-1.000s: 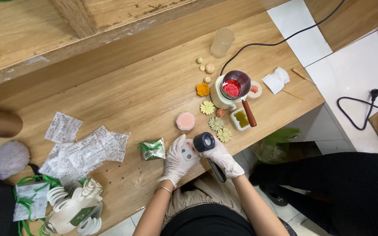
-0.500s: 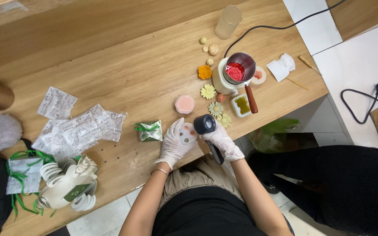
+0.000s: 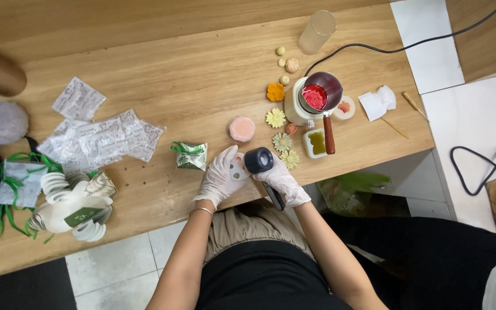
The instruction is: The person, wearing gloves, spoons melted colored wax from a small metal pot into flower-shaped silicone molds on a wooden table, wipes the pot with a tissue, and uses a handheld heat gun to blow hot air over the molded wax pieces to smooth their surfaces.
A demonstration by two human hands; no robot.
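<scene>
**Gloved hands work a small disc at the table edge**

At the far left, a white ribbon spool with green ribbon sits below a spread of printed clear pouches. Further right lies a small wrapped green-and-white packet, well apart from the hands.

The left hand, in a white glove, lies flat on the wooden table with its fingers spread around a small pale round disc, pinning it near the table's front edge. Just beside it, the right hand is wrapped fully around a black handheld tool with a round head, its head held over the disc.

The disc looks thin, light and flat; its surface detail is too small to tell.

Judging from this, the disc could slide out under the glove if the tool presses off-centre, and it lies close enough to the edge to drop. To the right, the pot of red wax on its warmer has a handle pointing toward the hands; a stray elbow could tip it onto the yellow wax flowers.
</scene>
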